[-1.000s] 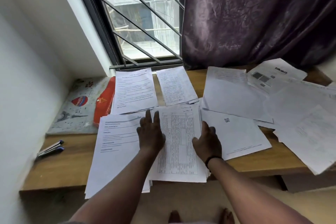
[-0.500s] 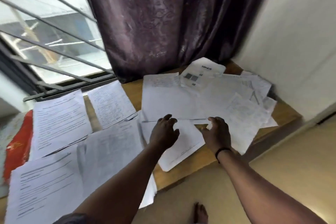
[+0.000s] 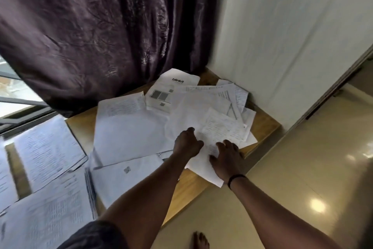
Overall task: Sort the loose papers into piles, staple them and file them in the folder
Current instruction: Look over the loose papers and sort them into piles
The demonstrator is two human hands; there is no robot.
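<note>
A heap of loose white papers [image 3: 201, 111] covers the right end of the wooden desk [image 3: 264, 125]. A small sheet with fine text [image 3: 224, 127] lies on top of it. My left hand [image 3: 187, 143] sits on the heap with bent fingers, tips down on the paper; whether it pinches a sheet is hidden. My right hand [image 3: 226, 160] rests with spread fingers on a sheet [image 3: 203, 170] that juts over the desk's front edge. Laid-out sheets [image 3: 46, 147] and a printed stack [image 3: 50, 214] lie to the left, blurred. No folder or stapler is in view.
A printed "blinkit" sheet [image 3: 171, 91] lies at the back by the dark purple curtain [image 3: 101, 26]. A white wall [image 3: 282, 26] closes the desk's right side. The window [image 3: 12, 91] is at far left. My bare foot [image 3: 199, 240] stands on the glossy floor below.
My view has swung right from the sorted stacks to the loose heap. Both hands left the printed stack and moved right onto the heap; the right hand now lies on a sheet.
</note>
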